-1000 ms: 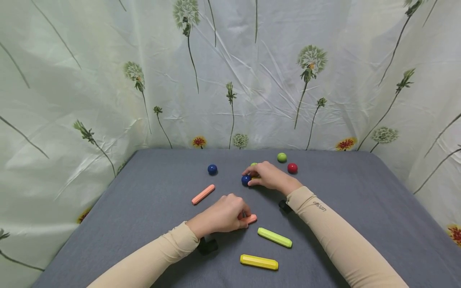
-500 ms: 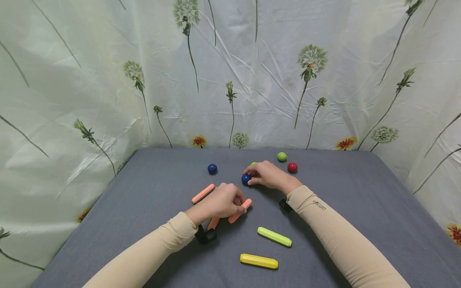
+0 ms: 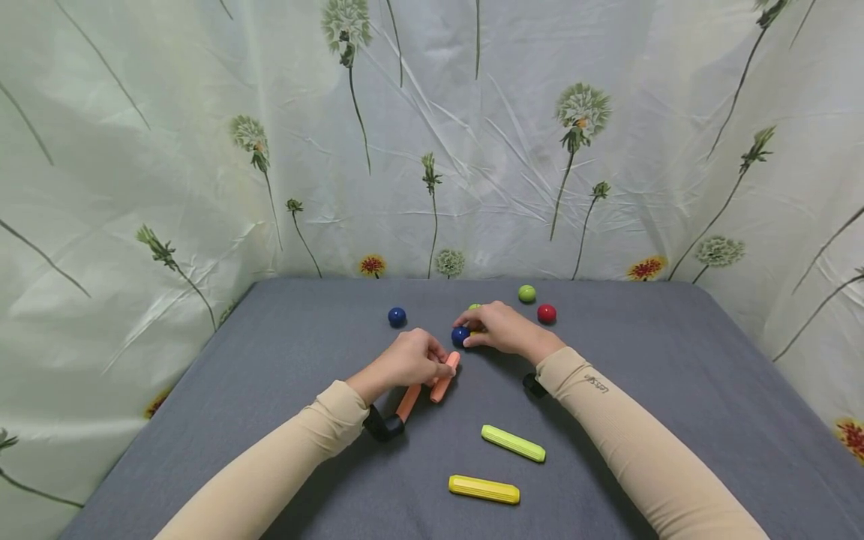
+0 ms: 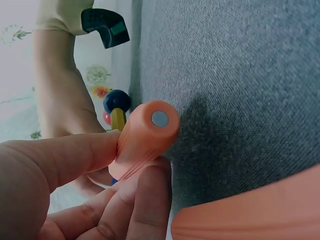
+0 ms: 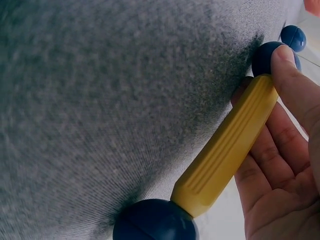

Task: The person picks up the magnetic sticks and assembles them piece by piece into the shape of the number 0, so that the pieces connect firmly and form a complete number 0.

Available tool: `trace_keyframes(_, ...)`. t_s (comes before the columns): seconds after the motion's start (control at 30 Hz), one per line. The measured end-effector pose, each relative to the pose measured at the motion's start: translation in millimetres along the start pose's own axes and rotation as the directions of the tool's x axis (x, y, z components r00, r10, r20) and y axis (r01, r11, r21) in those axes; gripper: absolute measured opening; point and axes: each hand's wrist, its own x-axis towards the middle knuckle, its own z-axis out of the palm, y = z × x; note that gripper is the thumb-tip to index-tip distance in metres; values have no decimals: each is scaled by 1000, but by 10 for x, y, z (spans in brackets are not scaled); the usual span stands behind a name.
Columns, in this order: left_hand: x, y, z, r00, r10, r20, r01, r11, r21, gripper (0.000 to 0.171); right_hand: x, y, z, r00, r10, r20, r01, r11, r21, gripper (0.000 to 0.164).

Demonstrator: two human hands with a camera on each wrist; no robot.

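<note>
Orange rod [image 4: 142, 145] pinched in my left grip [image 3: 408, 358] over table [image 3: 297, 360], grey end disc [image 4: 160, 118] uncovered, presumably to leave contact face free. My right grip [image 3: 502, 328] clamps blue ball [image 3: 460, 337] at tip of yellow rod [image 5: 227, 147], likely against rolling.

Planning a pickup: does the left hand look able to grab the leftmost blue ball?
Probably not as is: the left hand pinches an orange stick, though nothing visible blocks its way to the blue ball.
</note>
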Motion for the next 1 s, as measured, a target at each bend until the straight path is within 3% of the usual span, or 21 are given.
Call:
trace_keyframes(0.43,107,-11,15,997,-73,3,73,992,-103,15,4,1,8,1000,-4,-2,4,1000,-23,37)
trace_keyframes(0.77,161,-11,27,994,-108,17,108,960,-256,13,22,-2,23,1000,18,13,-17,1000,-24,37)
trace_keyframes(1.0,193,5,37,990,-140,18,140,951,-276,15,18,-1,11,1000,14,13,-14,1000,-15,38)
